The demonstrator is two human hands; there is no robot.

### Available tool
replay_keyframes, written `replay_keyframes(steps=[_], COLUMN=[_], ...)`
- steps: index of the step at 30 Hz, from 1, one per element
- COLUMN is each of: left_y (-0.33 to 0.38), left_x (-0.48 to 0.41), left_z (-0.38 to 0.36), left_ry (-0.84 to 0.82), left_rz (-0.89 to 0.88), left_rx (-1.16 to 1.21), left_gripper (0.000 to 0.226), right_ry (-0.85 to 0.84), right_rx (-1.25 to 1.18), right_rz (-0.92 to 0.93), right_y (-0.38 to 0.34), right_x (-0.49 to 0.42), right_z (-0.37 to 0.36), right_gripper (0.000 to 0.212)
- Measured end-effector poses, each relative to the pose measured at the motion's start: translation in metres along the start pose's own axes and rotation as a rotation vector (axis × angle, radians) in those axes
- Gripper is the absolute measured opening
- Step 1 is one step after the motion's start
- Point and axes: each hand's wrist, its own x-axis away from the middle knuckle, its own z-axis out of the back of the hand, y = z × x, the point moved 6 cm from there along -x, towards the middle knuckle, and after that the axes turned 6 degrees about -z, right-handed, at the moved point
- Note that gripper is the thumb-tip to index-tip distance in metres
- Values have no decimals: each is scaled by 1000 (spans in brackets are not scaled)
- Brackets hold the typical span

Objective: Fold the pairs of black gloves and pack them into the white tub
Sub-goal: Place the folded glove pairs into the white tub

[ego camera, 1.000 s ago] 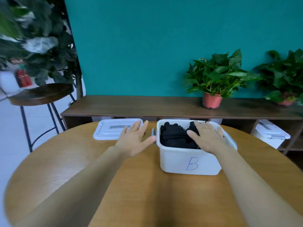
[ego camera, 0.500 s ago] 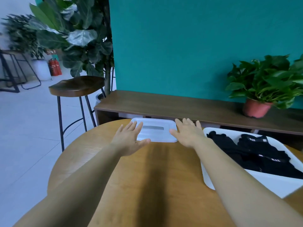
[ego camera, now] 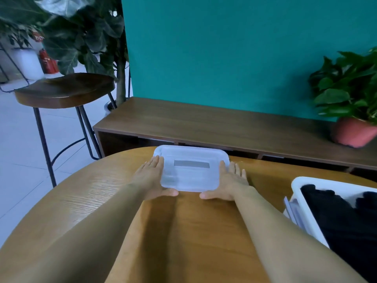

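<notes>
The white tub (ego camera: pixel 326 181) stands at the right edge of the round wooden table (ego camera: pixel 183 231), cut off by the frame, with folded black gloves (ego camera: pixel 346 221) inside it. Its white lid (ego camera: pixel 191 170) lies flat at the table's far side. My left hand (ego camera: pixel 152 178) lies against the lid's left side and my right hand (ego camera: pixel 230 182) against its right side. On both hands the fingers are straight along the lid's short edges and the thumbs touch its near edge.
A low wooden bench (ego camera: pixel 224 123) runs behind the table along the teal wall, with a potted plant (ego camera: pixel 350 131) on it at the right. A wooden bar stool (ego camera: pixel 65 90) and a tall leafy plant (ego camera: pixel 85 37) stand to the left.
The view has swung left and down, away from the tub. Both hands moved forward from above the table and settled against the two sides of the lid.
</notes>
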Motion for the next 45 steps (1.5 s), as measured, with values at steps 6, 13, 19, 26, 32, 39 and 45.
replay_keyframes(steps=[6, 13, 19, 26, 32, 39, 45], left_y=[-27, -25, -24, -13, 36, 162, 283], left_x=[-34, -33, 6, 78, 119, 124, 115], left_z=[-28, -25, -13, 54, 114, 101, 66], left_ry=[-93, -56, 7, 74, 170, 153, 74], left_rz=[186, 194, 194, 195, 171, 60, -53], left_rx=[25, 190, 348, 253, 239, 281, 303], left_gripper=[163, 157, 157, 138, 133, 126, 120], right_ry=[-46, -49, -79, 12, 104, 196, 162], right_rx=[-93, -316, -459, -455, -468, -438, -439], right_rz=[-44, -15, 12, 138, 212, 88, -61], right_y=[9, 6, -1, -23, 7, 142, 272], right_x=[-32, -30, 0, 67, 131, 186, 217], right_z=[-15, -15, -20, 35, 92, 112, 105], right_gripper=[147, 145, 143, 139, 123, 124, 121])
